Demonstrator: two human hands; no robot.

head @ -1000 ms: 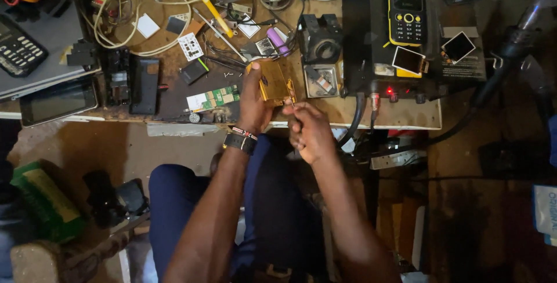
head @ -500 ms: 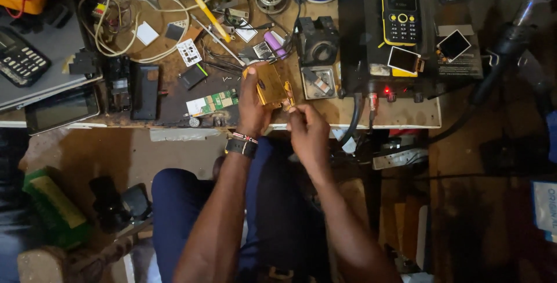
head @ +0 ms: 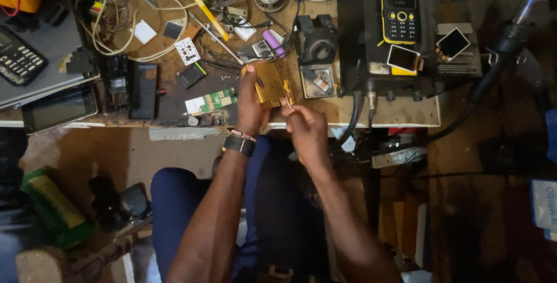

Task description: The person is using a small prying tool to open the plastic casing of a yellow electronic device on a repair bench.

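The left hand [head: 252,100] grips a gold-coloured phone housing [head: 270,83] at the near edge of the workbench [head: 325,109], with the thumb on its far left corner and the fingers curled around its left side. The housing is tilted and held just above the bench surface, between the green circuit board [head: 210,101] to its left and a small square metal part [head: 318,81] to its right. The left wrist carries a dark wristwatch [head: 238,143].

The right hand [head: 306,129] sits just near and right of the housing. Its fingers are pressed together in a pinch at the near right corner of the housing; whether they pinch a small tool or part cannot be told, as the item is too small to resolve.

Far of the hands lie a yellow-handled screwdriver [head: 204,8], a coil of pale cable [head: 116,22] and a small white card with dark squares [head: 187,50]. A black-and-yellow keypad phone [head: 400,4] lies on top of a black box unit [head: 377,39] at the far right, with two loose small screens [head: 452,43] beside it. On the left, a dark tablet [head: 58,108] lies at the near edge of the bench, and a black battery-shaped block [head: 142,90] lies between the tablet and the circuit board.
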